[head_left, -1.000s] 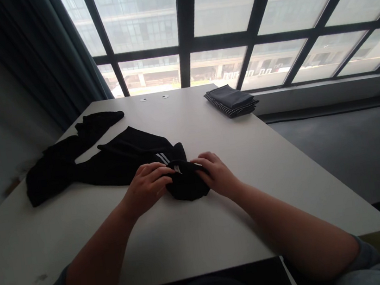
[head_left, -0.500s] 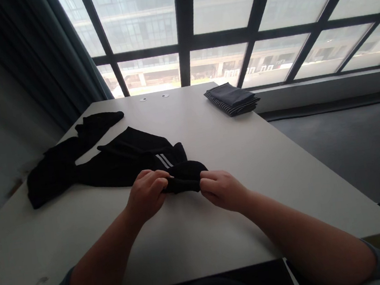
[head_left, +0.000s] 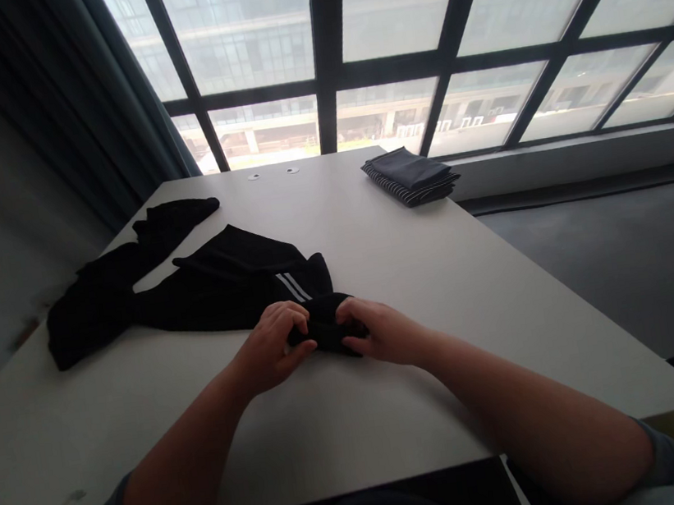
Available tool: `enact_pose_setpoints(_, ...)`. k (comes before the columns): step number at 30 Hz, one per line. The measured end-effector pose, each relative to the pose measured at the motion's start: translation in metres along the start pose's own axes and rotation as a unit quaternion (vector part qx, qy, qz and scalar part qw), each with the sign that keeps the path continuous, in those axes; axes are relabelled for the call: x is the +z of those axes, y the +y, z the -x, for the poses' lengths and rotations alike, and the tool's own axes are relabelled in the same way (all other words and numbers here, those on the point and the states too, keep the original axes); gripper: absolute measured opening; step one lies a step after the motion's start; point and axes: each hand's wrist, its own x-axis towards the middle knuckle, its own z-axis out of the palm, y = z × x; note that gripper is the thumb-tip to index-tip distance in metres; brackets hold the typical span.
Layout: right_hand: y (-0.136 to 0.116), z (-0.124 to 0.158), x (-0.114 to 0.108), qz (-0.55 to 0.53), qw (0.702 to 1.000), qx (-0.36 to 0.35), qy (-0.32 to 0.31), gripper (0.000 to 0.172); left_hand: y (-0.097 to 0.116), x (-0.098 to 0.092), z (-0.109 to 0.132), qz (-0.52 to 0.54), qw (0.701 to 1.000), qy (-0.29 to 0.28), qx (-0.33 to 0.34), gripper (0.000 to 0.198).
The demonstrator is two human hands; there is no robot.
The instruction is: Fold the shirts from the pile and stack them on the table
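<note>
A black garment (head_left: 218,289) with two white stripes lies spread over the left and middle of the white table (head_left: 361,431). Its near right end is bunched and folded over on itself. My left hand (head_left: 274,343) grips the left side of that end, fingers on top and thumb on the near side. On the right side my right hand (head_left: 385,331) curls its fingers and thumb round the same bunched cloth. A short stretch of black fabric shows between the two hands; the fingertips are partly hidden in it.
Toward the back right of the table sits a folded stack of grey and striped cloth (head_left: 411,176). Two small white fittings (head_left: 292,170) are set near the far edge. Windows stand behind, and a dark curtain (head_left: 62,98) hangs at the left.
My hands have come closer together, the left moving right and the right slightly left. Their thumbs now sit further from the fingers, and the cloth's end is bunched lower, nearer me.
</note>
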Motion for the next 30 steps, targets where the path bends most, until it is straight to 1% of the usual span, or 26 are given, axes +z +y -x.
enact_pose_setpoints(2,-0.002,0.000,0.002,0.014,1.000,-0.007,-0.018,0.038,-0.003,0.003,0.000,-0.019,0.999,0.025,0.003,0.008)
enact_pose_setpoints(3,-0.003,0.000,0.002,0.022,0.999,-0.022,-0.013,0.040,-0.004,0.004,-0.001,-0.035,0.999,0.030,0.003,0.007)
enact_pose_setpoints(4,-0.004,0.000,0.002,0.028,0.999,-0.043,0.002,0.039,-0.005,0.004,-0.001,-0.054,0.998,0.030,0.002,0.010)
enact_pose_setpoints(7,-0.002,-0.001,-0.003,0.043,0.992,-0.094,0.070,0.029,-0.009,0.001,-0.001,-0.128,0.991,0.038,-0.018,0.016)
enact_pose_setpoints(8,0.001,-0.001,-0.006,0.052,0.990,-0.096,0.087,0.029,-0.010,0.000,-0.001,-0.149,0.987,0.051,-0.031,0.018)
enact_pose_setpoints(10,0.013,-0.003,-0.011,0.076,0.990,-0.074,0.098,0.039,-0.011,-0.002,-0.001,-0.173,0.980,0.080,-0.063,0.020)
enact_pose_setpoints(12,0.027,-0.005,-0.015,0.092,0.992,-0.043,0.077,0.053,-0.011,-0.003,-0.001,-0.183,0.974,0.089,-0.096,0.022)
enact_pose_setpoints(13,0.034,-0.006,-0.015,0.091,0.993,-0.034,0.059,0.056,-0.010,-0.004,-0.001,-0.191,0.971,0.084,-0.121,0.022)
enact_pose_setpoints(14,0.040,-0.007,-0.014,0.085,0.995,-0.031,0.042,0.056,-0.008,-0.005,-0.001,-0.205,0.964,0.072,-0.155,0.022)
enact_pose_setpoints(16,0.046,-0.008,-0.012,0.066,0.997,-0.035,0.017,0.044,-0.003,-0.009,-0.002,-0.243,0.939,0.027,-0.243,0.025)
enact_pose_setpoints(18,0.046,-0.009,-0.010,0.051,0.998,-0.044,0.016,0.029,0.003,-0.014,-0.001,-0.256,0.906,-0.041,-0.334,0.032)
enact_pose_setpoints(19,0.044,-0.010,-0.009,0.045,0.997,-0.052,0.018,0.024,0.006,-0.017,-0.001,-0.243,0.894,-0.074,-0.369,0.036)
enact_pose_setpoints(20,0.042,-0.010,-0.009,0.039,0.997,-0.060,0.021,0.022,0.008,-0.020,-0.001,-0.215,0.889,-0.098,-0.393,0.038)
enact_pose_setpoints(21,0.039,-0.010,-0.010,0.034,0.997,-0.070,0.022,0.021,0.009,-0.022,0.000,-0.174,0.891,-0.111,-0.403,0.038)
enact_pose_setpoints(22,0.036,-0.010,-0.011,0.031,0.996,-0.079,0.018,0.020,0.010,-0.024,0.000,-0.125,0.902,-0.112,-0.398,0.037)
enact_pose_setpoints(23,0.032,-0.010,-0.012,0.031,0.996,-0.088,0.009,0.020,0.010,-0.025,0.000,-0.074,0.918,-0.100,-0.377,0.035)
enact_pose_setpoints(25,0.025,-0.009,-0.017,0.042,0.994,-0.099,-0.016,0.017,0.009,-0.027,-0.001,0.020,0.953,-0.054,-0.296,0.028)
enact_pose_setpoints(26,0.020,-0.009,-0.020,0.048,0.993,-0.100,-0.029,0.015,0.010,-0.029,-0.002,0.056,0.966,-0.029,-0.250,0.024)
enact_pose_setpoints(28,0.010,-0.010,-0.029,0.043,0.992,-0.101,-0.059,0.011,0.012,-0.033,-0.005,0.100,0.979,0.016,-0.175,0.018)
enact_pose_setpoints(30,-0.005,-0.013,-0.041,0.023,0.990,-0.112,-0.089,0.009,0.018,-0.042,-0.010,0.132,0.981,0.049,-0.133,0.013)
